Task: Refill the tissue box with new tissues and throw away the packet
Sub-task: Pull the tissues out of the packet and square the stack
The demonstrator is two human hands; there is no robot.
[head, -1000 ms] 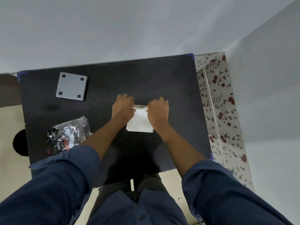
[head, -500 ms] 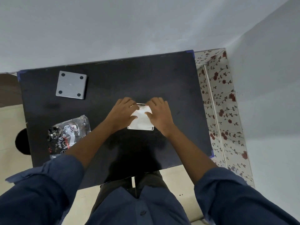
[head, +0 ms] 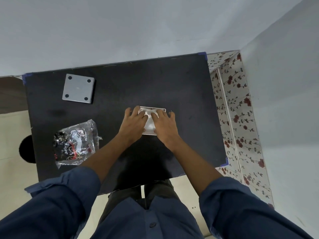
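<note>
A white tissue box (head: 151, 121) lies open mid-table, tissues (head: 149, 118) inside; its grey lid (head: 78, 88) and the crumpled clear packet (head: 75, 144) lie well left of it.

A black surface (head: 181, 87) stands against a grey wall. On it lie a grey lid (head: 78, 88) at the far left, a crumpled packet (head: 76, 144) at the near left, and a white box (head: 149, 121) near the middle.
</note>
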